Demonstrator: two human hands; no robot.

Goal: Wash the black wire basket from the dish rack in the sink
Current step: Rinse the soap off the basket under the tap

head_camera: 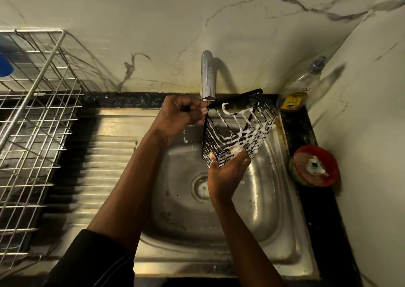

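Head view: at far left a silver wire dish rack [32,122] stands on the steel draining board. Right of it, the left hand [182,113] is clenched on the top rim corner of the black wire basket [236,129], pinching it just under the tap [207,76]. The basket hangs tilted over the sink [175,199], well off the rack, its wires streaked with white lather. Below it, the right hand [225,175] lies palm up and cups the basket's lower corner, thumb on one side, fingers curled up the other, a wad of foam at the fingertips. Farther right, a bottle [300,89] and a red dish [315,166] sit on the black bench [302,129].
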